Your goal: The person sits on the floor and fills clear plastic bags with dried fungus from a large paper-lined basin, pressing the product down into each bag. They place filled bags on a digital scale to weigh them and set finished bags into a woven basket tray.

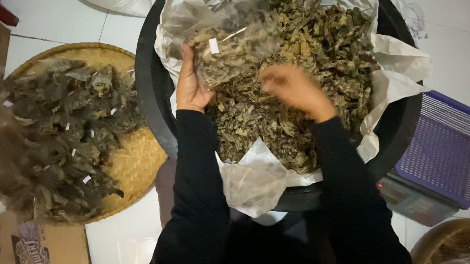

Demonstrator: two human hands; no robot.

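Note:
A big black tub [150,93] lined with clear plastic sheet [398,80] holds a heap of dried brownish-green leaf chips [316,52]. My left hand [191,86] holds up a small clear plastic bag [230,46] partly filled with the chips, above the heap. My right hand [291,86] is blurred, fingers curled, just right of the bag and over the chips; whether it holds any chips is unclear. Both arms wear black sleeves.
A round woven bamboo tray [132,164] at left carries several filled clear bags [63,130]. A purple plastic basket [450,147] sits on a scale [415,200] at right. A cardboard box [32,255] lies at bottom left, a white sack [121,3] at top, on white floor tiles.

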